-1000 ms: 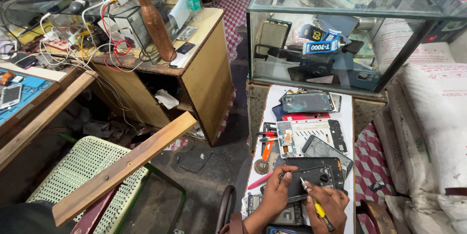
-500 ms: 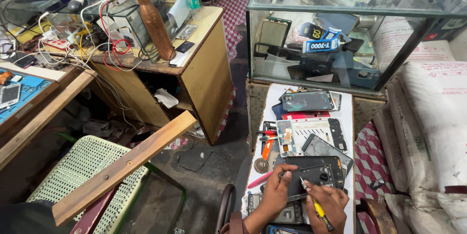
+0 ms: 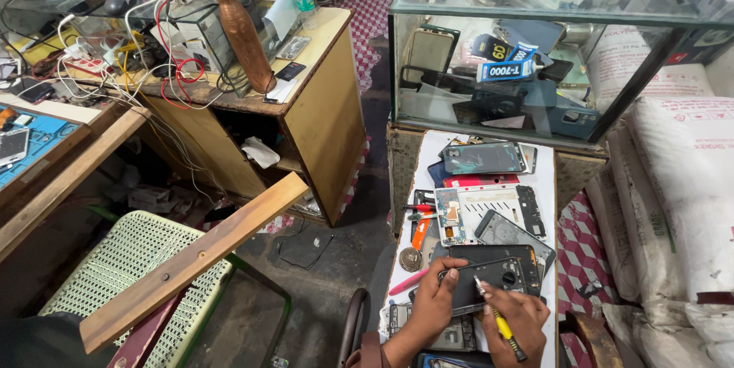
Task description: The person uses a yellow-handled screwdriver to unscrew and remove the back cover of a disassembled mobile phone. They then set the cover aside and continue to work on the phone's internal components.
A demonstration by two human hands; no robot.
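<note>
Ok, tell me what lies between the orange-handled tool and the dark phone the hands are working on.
In the head view, a small round metal disc and a pink pen-like tool lie between the orange-handled tool and the dark phone, on the white tabletop.

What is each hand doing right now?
Left hand: closed on the dark phone frame.
Right hand: closed on the yellow-handled screwdriver.

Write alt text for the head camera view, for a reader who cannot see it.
A person's left hand steadies a dark, opened phone frame on a white worktop while the right hand works it with a yellow-handled screwdriver. Other dismantled phones lie beyond, below a glass display case.
</note>
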